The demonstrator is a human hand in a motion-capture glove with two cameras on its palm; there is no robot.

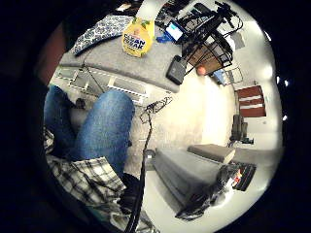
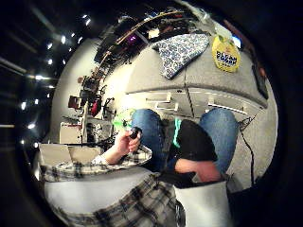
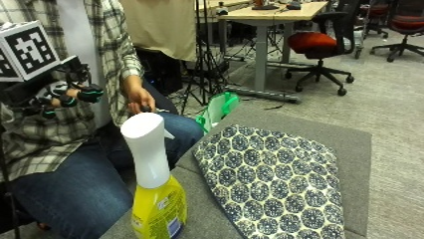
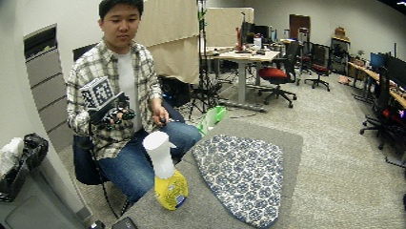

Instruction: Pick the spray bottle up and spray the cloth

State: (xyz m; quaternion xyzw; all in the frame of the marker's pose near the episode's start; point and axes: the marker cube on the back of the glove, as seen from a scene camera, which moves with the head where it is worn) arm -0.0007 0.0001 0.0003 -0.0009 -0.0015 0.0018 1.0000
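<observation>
A yellow spray bottle (image 3: 156, 194) with a white head stands upright at the near edge of the grey table (image 3: 344, 144). Beside it a blue patterned cloth (image 3: 278, 184) lies flat. My gloved right hand (image 3: 63, 94) is raised in front of the person's chest, well above and away from the bottle, its fingers loosely curled around nothing. The wide view shows the same layout: bottle (image 4: 166, 183), cloth (image 4: 244, 174), hand (image 4: 114, 114). From the palm views the bottle (image 1: 137, 39) and cloth (image 2: 182, 49) sit far off on the table.
The bare left hand (image 3: 138, 97) holds a small black object over the thigh. A black device (image 1: 176, 70) lies on the table near the bottle. A green bag (image 3: 218, 109) sits on the floor by the table, with a tripod, desk and chairs behind.
</observation>
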